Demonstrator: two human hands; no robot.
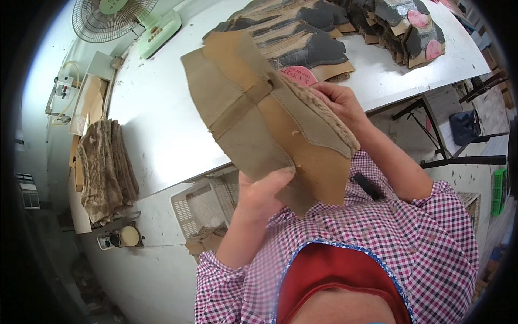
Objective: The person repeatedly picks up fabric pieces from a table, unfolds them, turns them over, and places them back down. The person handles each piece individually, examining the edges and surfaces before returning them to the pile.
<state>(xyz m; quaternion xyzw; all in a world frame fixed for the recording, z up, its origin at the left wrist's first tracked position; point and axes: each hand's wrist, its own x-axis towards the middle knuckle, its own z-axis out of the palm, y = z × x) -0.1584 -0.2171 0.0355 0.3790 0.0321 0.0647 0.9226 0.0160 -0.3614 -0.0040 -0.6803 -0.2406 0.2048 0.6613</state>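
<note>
Above the near edge of the table I hold a stitched suede piece (259,116), probably a boot upper, in beige and tan panels with a fleece edge along its right side. My left hand (267,191) grips its lower left part, thumb on the suede face and the other fingers hidden behind. At its upper right edge my right hand (342,105) has curled fingers pinching the fleecy side, beside a pink printed tag (299,74). That tag shows only partly behind the piece. My right fingertips are partly hidden.
Stacks of dark grey and tan pieces (302,48) lie across the white table (156,129), more with pink tags at the far right (413,40). Brown fleecy pieces (105,167) hang at the left edge. A green fan (162,32) stands far left; a plastic basket (186,210) sits below.
</note>
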